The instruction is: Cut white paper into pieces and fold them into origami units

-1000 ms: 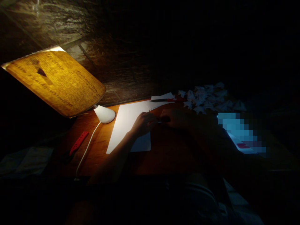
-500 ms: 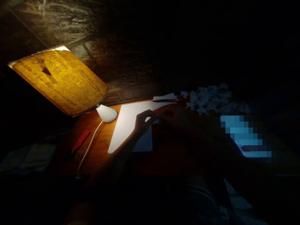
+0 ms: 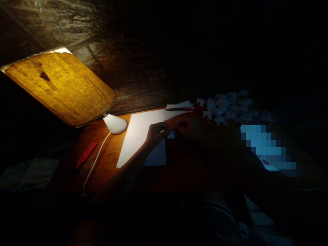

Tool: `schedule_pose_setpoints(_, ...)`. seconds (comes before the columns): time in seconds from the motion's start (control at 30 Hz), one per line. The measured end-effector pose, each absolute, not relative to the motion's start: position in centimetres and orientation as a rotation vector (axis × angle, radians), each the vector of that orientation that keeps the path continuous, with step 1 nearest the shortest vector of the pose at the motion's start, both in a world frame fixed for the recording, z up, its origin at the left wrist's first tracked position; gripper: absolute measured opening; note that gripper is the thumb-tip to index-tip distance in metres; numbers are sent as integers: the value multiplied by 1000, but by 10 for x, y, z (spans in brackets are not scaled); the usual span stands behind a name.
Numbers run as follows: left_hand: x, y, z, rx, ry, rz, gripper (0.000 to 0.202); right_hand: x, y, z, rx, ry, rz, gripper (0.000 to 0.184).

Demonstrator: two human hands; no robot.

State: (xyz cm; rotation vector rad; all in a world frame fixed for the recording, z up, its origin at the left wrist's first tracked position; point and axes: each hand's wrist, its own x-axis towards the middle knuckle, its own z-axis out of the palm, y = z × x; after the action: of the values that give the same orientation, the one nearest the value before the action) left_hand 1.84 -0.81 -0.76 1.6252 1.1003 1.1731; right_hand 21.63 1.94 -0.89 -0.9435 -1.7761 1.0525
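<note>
A small folded piece of white paper [image 3: 171, 135] is pinched between both hands, just past the right edge of a stack of white paper sheets [image 3: 139, 136]. My left hand [image 3: 156, 132] is closed on the paper's left side, over the sheets. On its other side my right hand [image 3: 185, 127] is closed too, with its fingertips at the paper; deep shadow hides most of this hand. Behind them a pair of scissors or a knife with a dark blade and red handle [image 3: 179, 109] lies across smaller paper pieces [image 3: 176, 106].
A lit lamp with a printed shade [image 3: 64, 89] and white base [image 3: 115, 123] stands at left, its cord [image 3: 96, 160] crossing the wooden table [image 3: 107, 171]. Near it lies a red-handled tool [image 3: 87, 153]. Several folded paper shapes [image 3: 230, 106] are piled at back right, behind a glowing blurred screen [image 3: 263, 143].
The folded paper has come further into view below the fingers, and both hands have shifted slightly. The whole view has drifted a little, with the lamp further left.
</note>
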Motion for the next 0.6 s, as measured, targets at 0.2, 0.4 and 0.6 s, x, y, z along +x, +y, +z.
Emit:
schedule_pose_setpoints(0.2, 19, -7, -8, 1642, 1150, 1193, 43, 217, 20, -7, -898, -1706, 1072, 16)
schedule_pose_setpoints(0.4, 19, -1, -14, 1584, 1096, 1213, 60, 216, 16, -4, -910, -1631, 1071, 27)
schedule_pose_setpoints(0.6, 22, 0, -15, 1536, 1083, 1119, 59, 214, 17, -5, -951, -1648, 969, 25)
